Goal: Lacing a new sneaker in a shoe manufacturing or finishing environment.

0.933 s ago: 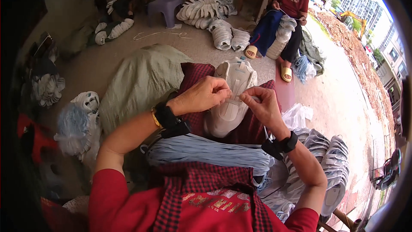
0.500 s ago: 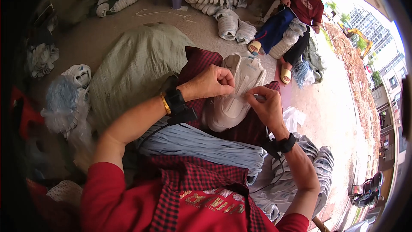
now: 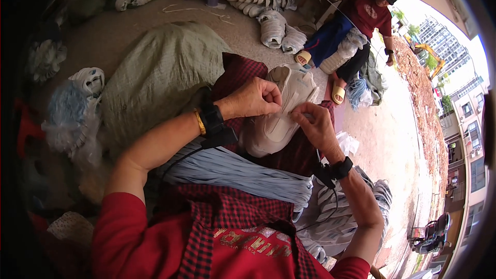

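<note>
Both hands, the left hand (image 3: pixel 254 99) and right hand (image 3: pixel 313 124), are pinching closed on the white shoe (image 3: pixel 279 111), with blue laces (image 3: pixel 232 171) lying below and a grey sack (image 3: pixel 155 80) sitting left.

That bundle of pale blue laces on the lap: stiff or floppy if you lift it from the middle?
Probably floppy: the bundle of pale blue laces drapes across the lap, following its curve. Likely light, being thin strands. Strands look loose, so some may slip out. Both hands, left hand and right hand, are on the cream shoe, not the laces.
</note>
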`<state>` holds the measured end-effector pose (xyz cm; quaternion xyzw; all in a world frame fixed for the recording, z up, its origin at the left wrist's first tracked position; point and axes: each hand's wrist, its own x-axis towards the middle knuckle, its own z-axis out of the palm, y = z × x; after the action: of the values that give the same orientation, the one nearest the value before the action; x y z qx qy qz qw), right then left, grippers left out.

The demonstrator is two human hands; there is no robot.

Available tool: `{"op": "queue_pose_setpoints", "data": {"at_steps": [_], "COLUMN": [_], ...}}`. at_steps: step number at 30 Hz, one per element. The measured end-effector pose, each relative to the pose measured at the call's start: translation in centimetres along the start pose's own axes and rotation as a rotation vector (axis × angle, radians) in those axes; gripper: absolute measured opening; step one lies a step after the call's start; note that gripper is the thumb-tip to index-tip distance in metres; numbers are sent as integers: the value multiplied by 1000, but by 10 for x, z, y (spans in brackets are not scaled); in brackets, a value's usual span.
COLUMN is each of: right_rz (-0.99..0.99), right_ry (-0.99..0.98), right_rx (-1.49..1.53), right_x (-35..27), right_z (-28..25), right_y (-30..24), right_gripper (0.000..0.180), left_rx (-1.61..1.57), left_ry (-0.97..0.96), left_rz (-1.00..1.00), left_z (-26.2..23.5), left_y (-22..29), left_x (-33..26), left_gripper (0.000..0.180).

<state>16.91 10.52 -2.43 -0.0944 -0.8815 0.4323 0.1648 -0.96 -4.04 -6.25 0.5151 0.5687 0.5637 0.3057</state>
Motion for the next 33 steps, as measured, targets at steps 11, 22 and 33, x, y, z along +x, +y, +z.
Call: {"op": "queue_pose_setpoints", "data": {"at_steps": [11, 22, 33], "right_rz": [-28, -117, -190], "right_ry": [34, 39, 31], "right_rx": [-455, -495, -696], "right_x": [5, 12, -1], "right_z": [12, 10, 18], "right_y": [-13, -6, 3], "right_gripper": [14, 27, 8], "left_rx": [67, 124, 174], "left_ry": [34, 80, 89], "left_rz": [-11, -22, -10], "left_z": [-4, -4, 8], "left_y": [-1, -8, 11], "left_x": [-4, -7, -6], "left_gripper": [10, 8, 8]}}
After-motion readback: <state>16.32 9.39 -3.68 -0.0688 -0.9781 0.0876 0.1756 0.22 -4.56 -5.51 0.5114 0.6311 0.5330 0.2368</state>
